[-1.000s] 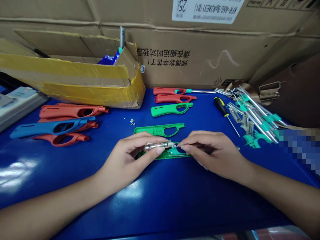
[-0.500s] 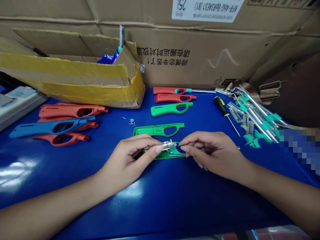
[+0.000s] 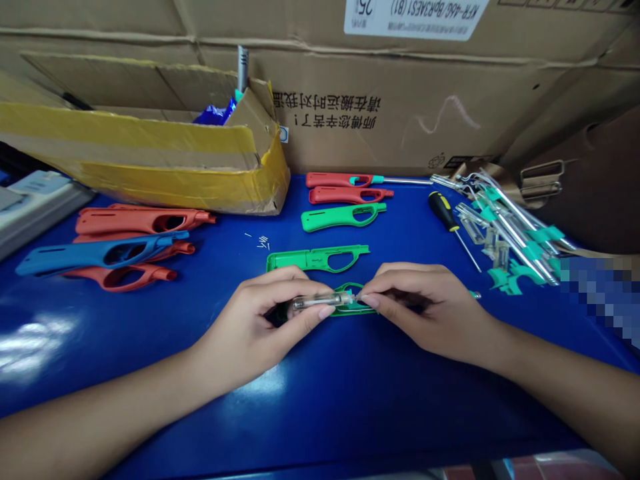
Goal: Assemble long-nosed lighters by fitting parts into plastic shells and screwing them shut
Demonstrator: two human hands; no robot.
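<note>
An open cardboard box bound with yellow tape (image 3: 150,160), beyond and to the left of the fingers, held a crumpled blue plastic bag (image 3: 215,115) and a grey tube standing upright (image 3: 243,67). Behind it rose a large printed cardboard carton (image 3: 400,113).

At the centre of the blue tabletop (image 3: 350,407), the left hand (image 3: 265,320) clamped thumb and fingers on a clear plastic tube with a metal tip (image 3: 320,301), held level just above a green plastic lighter shell (image 3: 353,309). The right hand (image 3: 425,307) pinched thumb and forefinger together at the tube's tip.

A second green shell half (image 3: 320,259) lay just past the fingertips, with tiny loose metal pins (image 3: 263,241) near it. Further out lay a closed green lighter body (image 3: 343,217) and two red ones (image 3: 350,195). Red and blue shells (image 3: 125,247) were stacked well to the left of the left hand. Right of the right hand lay a black-and-yellow screwdriver (image 3: 443,210) and a heap of metal rods with teal fittings (image 3: 505,233). The hands hid most of the shell beneath them.
</note>
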